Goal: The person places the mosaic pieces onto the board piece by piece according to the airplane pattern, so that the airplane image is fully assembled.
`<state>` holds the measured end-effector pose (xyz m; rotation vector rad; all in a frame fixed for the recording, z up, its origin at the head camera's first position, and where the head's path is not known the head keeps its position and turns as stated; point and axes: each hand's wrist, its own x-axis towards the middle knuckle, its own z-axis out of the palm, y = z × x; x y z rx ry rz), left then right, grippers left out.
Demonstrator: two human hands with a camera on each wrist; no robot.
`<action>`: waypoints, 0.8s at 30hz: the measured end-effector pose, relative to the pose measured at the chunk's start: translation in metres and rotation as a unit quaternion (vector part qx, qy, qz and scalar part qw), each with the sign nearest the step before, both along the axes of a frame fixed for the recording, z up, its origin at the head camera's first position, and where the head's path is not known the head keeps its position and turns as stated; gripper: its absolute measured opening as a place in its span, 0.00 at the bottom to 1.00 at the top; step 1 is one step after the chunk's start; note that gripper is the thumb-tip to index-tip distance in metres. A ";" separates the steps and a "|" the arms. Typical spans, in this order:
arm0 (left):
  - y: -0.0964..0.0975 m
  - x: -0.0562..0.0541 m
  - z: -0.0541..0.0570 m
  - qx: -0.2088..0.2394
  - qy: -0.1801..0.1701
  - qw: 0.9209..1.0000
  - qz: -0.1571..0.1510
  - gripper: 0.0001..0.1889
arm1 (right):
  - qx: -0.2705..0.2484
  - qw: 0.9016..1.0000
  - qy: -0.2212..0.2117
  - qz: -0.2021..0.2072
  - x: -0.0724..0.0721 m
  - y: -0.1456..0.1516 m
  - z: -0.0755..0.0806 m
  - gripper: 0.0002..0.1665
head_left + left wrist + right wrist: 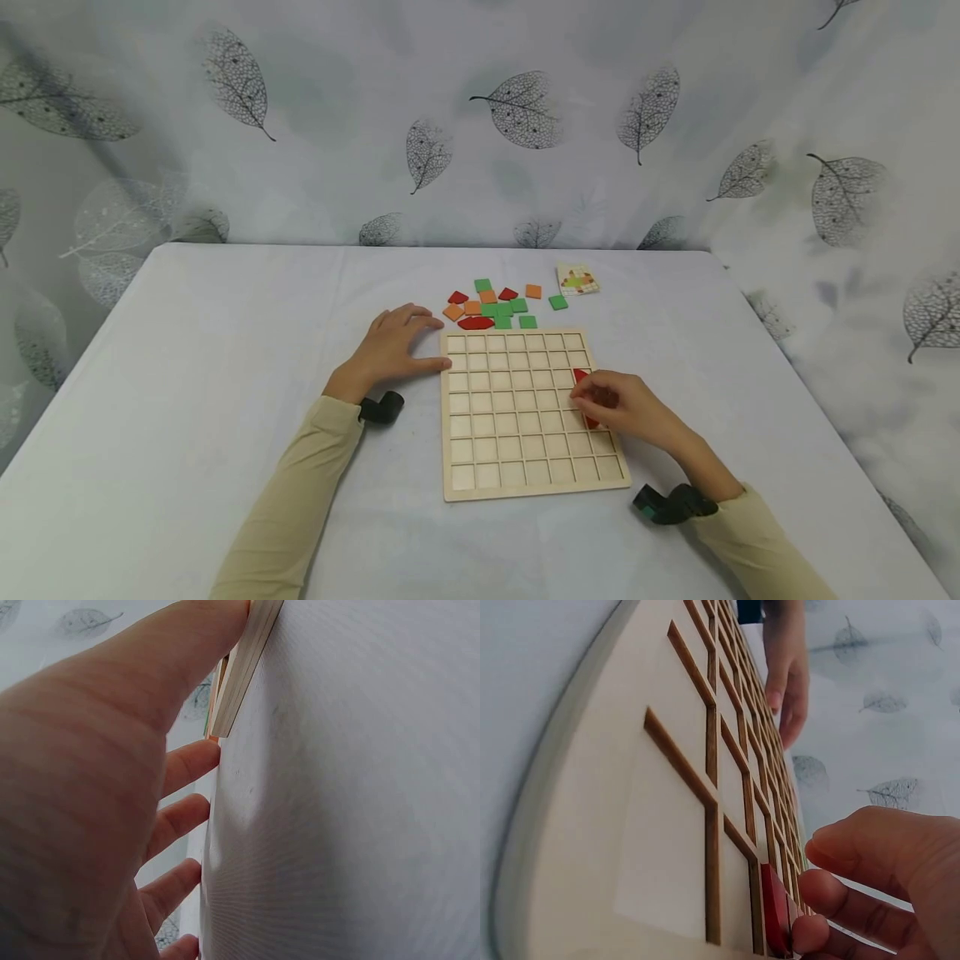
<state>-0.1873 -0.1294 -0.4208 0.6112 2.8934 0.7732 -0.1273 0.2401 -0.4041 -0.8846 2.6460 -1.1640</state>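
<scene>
A wooden grid board (447,433) lies on the table. My left hand (390,346) is at its left edge, fingers spread, and the thumb (202,637) touches the board's side. Over the rightmost column is my right hand (626,404), its fingers bent. Red pieces lie in that column, one (581,375) just beyond the fingertips and another (592,422) partly under the hand. In the right wrist view a fingertip (810,932) is right at a red piece (775,911), and nothing shows between thumb and forefinger.
Beyond the board lie loose green squares (528,322), orange squares (533,291) and red pieces (476,323). A small pattern card (577,280) is at the back right of them. A leaf-print cloth (315,183) hangs behind the white table (225,333).
</scene>
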 end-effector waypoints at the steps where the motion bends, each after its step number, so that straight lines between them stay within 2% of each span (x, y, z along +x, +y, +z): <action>1: 0.000 0.000 0.000 -0.002 0.000 1.000 0.000 0.34 | 0.001 1.000 -0.001 0.000 -0.001 -0.001 0.000 0.04; 11: 0.000 0.000 0.001 0.000 -0.003 1.000 0.000 0.35 | 0.003 0.999 -0.046 -0.010 -0.019 -0.008 0.002 0.05; 17: -0.001 -0.002 0.000 -0.001 -0.003 1.000 -0.002 0.35 | -0.002 0.998 -0.056 -0.006 -0.029 -0.009 0.001 0.05; 24: -0.002 -0.002 -0.001 0.001 -0.002 1.000 -0.001 0.35 | 0.026 0.997 -0.065 -0.015 -0.041 -0.011 0.007 0.06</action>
